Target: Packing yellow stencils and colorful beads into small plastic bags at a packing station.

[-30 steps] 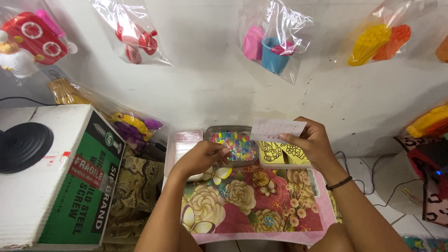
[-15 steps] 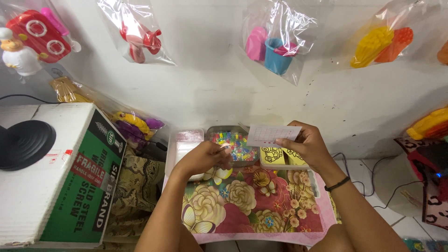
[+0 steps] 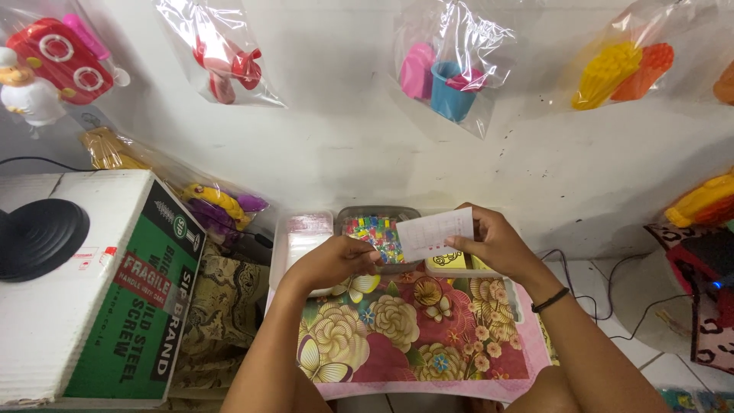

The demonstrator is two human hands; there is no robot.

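Flowered desk lies under me; my right hand pinches a white card above it, my left hand, fingers curled, beside the bead tray.

Left of your hands: cardboard box, black round disc on top.
Above your hands: bagged plastic toys on the wall.
Right of your hands: cables.

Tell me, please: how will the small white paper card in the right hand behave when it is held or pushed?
The white card looks thin, so probably light and bendable. The right hand pinches only one edge, yet it stays nearly flat, suggesting slight stiffness. It cannot roll.
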